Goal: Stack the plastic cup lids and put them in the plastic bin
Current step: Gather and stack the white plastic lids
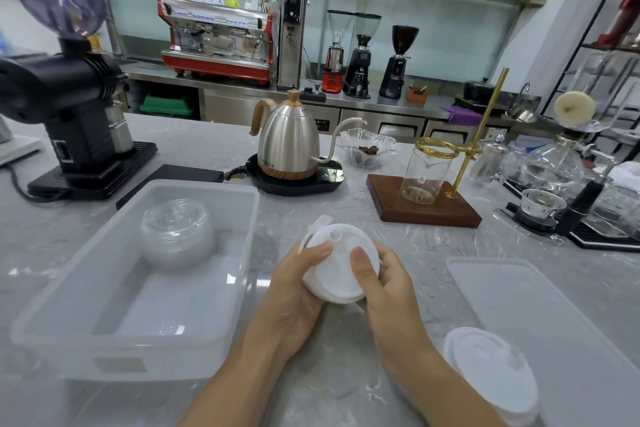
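Both hands hold a stack of white plastic cup lids (341,267) above the marble counter, in the middle of the view. My left hand (298,282) grips the stack from the left with its thumb on top. My right hand (388,281) grips it from the right, thumb also on the top lid. A translucent plastic bin (221,333) stands to the left; a stack of clear domed lids (176,232) sits inside it near the far end. Another stack of white lids (491,367) lies on the counter at the lower right.
The bin's flat lid (540,315) lies at the right. A steel gooseneck kettle (289,146) on its base stands behind the hands, a black grinder (72,107) at far left, a glass beaker on a wooden stand (424,204) and glassware at right.
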Tool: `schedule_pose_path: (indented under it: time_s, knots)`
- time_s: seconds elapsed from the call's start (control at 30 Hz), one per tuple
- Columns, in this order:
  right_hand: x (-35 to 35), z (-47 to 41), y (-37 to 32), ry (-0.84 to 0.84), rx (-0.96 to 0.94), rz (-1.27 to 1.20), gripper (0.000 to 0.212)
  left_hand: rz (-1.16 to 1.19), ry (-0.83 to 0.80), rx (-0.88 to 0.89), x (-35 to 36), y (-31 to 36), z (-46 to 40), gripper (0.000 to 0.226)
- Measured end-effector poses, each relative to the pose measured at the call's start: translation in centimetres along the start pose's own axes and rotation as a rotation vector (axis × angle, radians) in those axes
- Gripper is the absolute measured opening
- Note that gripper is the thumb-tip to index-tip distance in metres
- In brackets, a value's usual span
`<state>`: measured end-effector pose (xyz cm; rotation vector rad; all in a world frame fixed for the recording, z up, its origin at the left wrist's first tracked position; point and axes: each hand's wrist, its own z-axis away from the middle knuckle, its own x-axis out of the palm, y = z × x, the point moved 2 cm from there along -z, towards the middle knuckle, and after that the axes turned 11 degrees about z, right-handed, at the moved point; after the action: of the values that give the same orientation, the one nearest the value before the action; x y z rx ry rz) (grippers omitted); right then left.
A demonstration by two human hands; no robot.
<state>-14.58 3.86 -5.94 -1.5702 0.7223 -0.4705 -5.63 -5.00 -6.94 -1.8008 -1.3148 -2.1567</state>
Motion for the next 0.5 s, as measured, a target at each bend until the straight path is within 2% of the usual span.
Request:
schedule_pose_path:
  time_s: [0.07,0.2,0.37,0.5]
  knots:
    - [0.1,0.0,0.3,0.033,-0.012,0.041,0.053,-0.140,0.095,0.027,-0.2,-0.3,0.1,0.061]
    - [0.4,0.2,0.9,0.016,-0.015,0.040,0.052,-0.236,0.187,0.085,-0.5,-0.5,0.7,0.056]
    - [0.2,0.4,0.9,-0.015,-0.020,0.036,0.048,-0.267,0.217,0.128,-0.2,-0.3,1.6,0.050]
    - [-0.4,0.8,0.7,-0.059,-0.006,-0.076,0.052,-0.273,0.234,0.160,1.0,-0.3,2.8,0.049]
